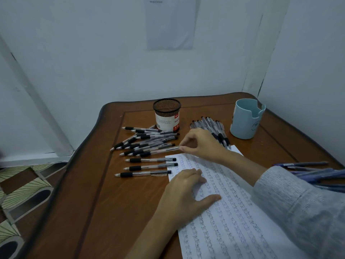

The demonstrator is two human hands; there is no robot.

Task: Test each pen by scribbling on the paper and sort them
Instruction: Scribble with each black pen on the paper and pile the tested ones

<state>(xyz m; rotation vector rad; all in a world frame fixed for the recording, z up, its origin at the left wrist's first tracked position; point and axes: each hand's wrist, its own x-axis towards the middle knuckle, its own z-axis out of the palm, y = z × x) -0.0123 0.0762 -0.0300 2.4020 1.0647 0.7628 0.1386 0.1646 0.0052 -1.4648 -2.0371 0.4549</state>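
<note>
table (pixel 89 202): brown wood, edged with a darker inlaid line
paper (pixel 233 221): white, covered with rows of dark scribbles
clear pens (pixel 149 144): transparent barrels, black grips
blue pens (pixel 317 174): dark blue
mesh holder (pixel 167 114): black mesh, wrapped in a white and red label
mug (pixel 244 118): pale blue
sleeve (pixel 298 202): grey, finely ribbed
floor (pixel 24 193): tiled in cream-green fans, brown, dark ovals

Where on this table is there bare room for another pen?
Bare wood lies near-left, between the table edge, the three single pens and the paper; also between the blue cup and the blue pens. Crowded: the black pen pile before the mesh holder.
</note>
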